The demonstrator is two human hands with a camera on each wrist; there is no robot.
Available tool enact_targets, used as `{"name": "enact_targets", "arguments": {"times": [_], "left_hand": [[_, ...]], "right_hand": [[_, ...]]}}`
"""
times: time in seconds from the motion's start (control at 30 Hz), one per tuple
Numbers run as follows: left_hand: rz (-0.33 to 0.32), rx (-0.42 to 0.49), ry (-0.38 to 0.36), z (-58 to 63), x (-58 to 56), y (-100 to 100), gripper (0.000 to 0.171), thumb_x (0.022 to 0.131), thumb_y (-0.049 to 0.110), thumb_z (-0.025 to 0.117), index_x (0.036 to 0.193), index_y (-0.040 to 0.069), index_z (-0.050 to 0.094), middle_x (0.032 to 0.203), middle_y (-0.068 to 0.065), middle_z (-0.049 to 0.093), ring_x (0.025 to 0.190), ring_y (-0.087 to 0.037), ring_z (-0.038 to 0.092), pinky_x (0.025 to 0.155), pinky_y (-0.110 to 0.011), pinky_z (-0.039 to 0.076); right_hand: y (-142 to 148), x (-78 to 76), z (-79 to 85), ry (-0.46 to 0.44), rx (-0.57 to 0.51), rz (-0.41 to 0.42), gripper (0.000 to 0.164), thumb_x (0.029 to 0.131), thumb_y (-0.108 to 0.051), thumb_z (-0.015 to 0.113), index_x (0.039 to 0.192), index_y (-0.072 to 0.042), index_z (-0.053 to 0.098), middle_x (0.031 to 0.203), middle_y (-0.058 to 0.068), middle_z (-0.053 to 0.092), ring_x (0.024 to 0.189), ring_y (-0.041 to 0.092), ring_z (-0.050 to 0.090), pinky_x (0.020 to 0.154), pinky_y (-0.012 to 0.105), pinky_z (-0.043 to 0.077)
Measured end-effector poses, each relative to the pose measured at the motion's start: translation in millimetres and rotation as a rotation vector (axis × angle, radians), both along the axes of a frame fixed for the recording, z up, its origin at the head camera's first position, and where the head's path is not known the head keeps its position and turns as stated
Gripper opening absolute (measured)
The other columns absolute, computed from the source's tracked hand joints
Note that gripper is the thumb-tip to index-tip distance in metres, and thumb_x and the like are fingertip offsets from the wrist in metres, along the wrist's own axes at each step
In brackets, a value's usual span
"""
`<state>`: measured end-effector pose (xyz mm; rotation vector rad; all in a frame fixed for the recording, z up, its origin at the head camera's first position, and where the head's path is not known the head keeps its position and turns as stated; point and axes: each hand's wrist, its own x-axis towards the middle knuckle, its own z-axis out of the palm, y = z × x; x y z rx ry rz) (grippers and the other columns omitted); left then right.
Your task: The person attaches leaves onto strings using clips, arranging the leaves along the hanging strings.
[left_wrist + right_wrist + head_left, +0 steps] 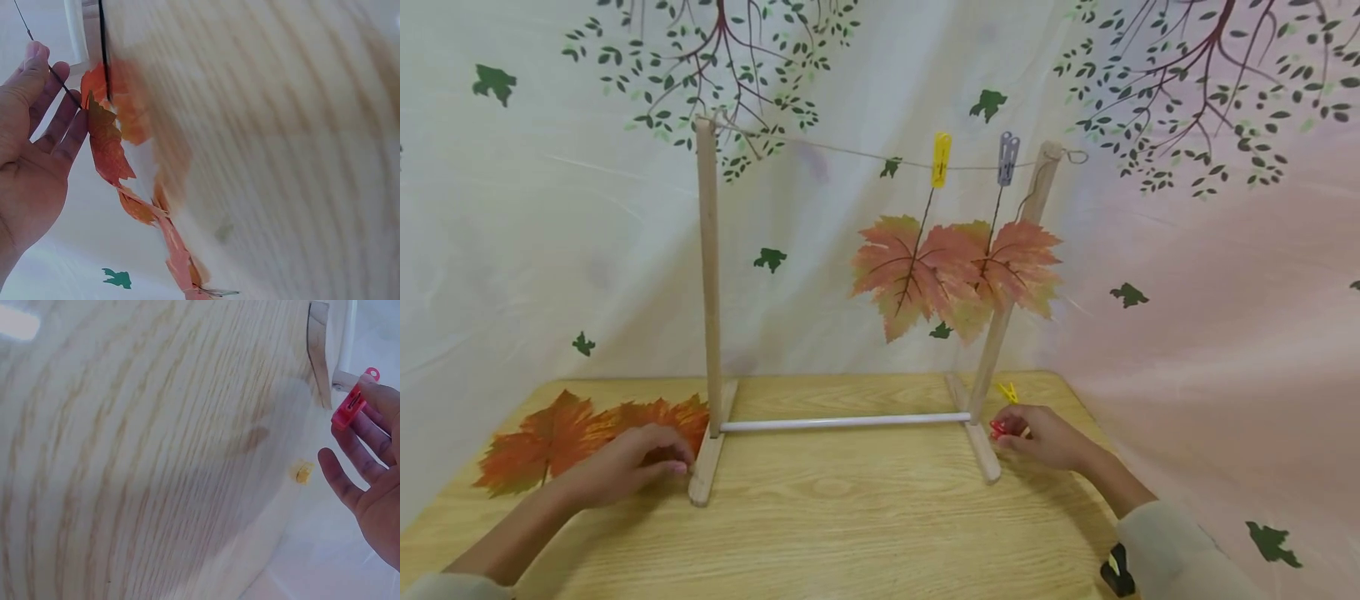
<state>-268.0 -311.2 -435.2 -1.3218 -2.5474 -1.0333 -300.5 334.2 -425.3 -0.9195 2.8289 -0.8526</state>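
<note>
- L hand (pixel 625 465), approx. 8 o'clock of pale wooden two-post rack (pixel 709 275): pinches thin dark stem (pixel 65 89) of orange-red maple-shaped leaf (pixel 107 147).
- R hand (pixel 1041 437), 4 o'clock, well apart from L: pinches red plastic clothespin (pixel 349 412).
- Small yellow clothespin (pixel 1011 393): R hand's 11 o'clock.

I have room to pass a hand between the left post (pixel 709 275) and right post (pixel 988 358), above the white bar (pixel 850 422). Hanging leaves (pixel 891 260) obstruct the upper right of that gap. The frame's feet (pixel 706 475) stand just beside the left hand (pixel 628 467) and near the red clothespin (pixel 347 415).
</note>
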Motion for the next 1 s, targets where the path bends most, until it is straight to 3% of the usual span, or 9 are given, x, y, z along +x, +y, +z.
{"name": "enact_targets", "arguments": {"times": [0.2,0.47,0.77,1.0], "left_hand": [[-0.005,0.015,0.001,3.0,-0.1,2,0.018,0.094,-0.002,0.070,0.104,0.013,0.069,0.093,0.006,0.070,0.081,-0.007,0.063,0.067,-0.026,0.054],[0.014,0.006,-0.021,12.9,2.5,4,0.018,0.096,-0.001,0.068,0.105,0.015,0.069,0.094,0.003,0.070,0.082,-0.008,0.064,0.068,-0.027,0.055],[-0.017,0.008,0.026,23.9,8.6,9,0.023,0.095,-0.005,0.067,0.106,0.014,0.070,0.097,0.004,0.071,0.085,-0.007,0.064,0.068,-0.026,0.055],[-0.033,0.024,0.020,32.9,10.1,12,0.034,0.094,-0.006,0.067,0.108,0.025,0.068,0.097,0.006,0.069,0.080,-0.010,0.063,0.066,-0.026,0.054]], "right_hand": [[-5,2.5,2.6,0.027,0.001,-0.002,0.024,0.099,-0.015,0.070,0.118,0.000,0.068,0.097,-0.002,0.071,0.087,0.010,0.065,0.075,0.030,0.056],[-22,11.0,10.5,0.014,-0.048,0.048,0.035,0.101,-0.012,0.066,0.131,0.006,0.062,0.098,0.002,0.071,0.089,0.011,0.065,0.077,0.032,0.057],[-47,18.4,16.7,-0.024,-0.116,0.067,0.022,0.100,-0.013,0.068,0.119,-0.001,0.064,0.097,0.001,0.068,0.088,0.013,0.064,0.076,0.031,0.057],[-63,21.2,18.8,0.007,-0.159,0.040,0.016,0.096,-0.007,0.070,0.110,-0.004,0.065,0.094,-0.003,0.065,0.087,0.011,0.064,0.078,0.030,0.057]]}}
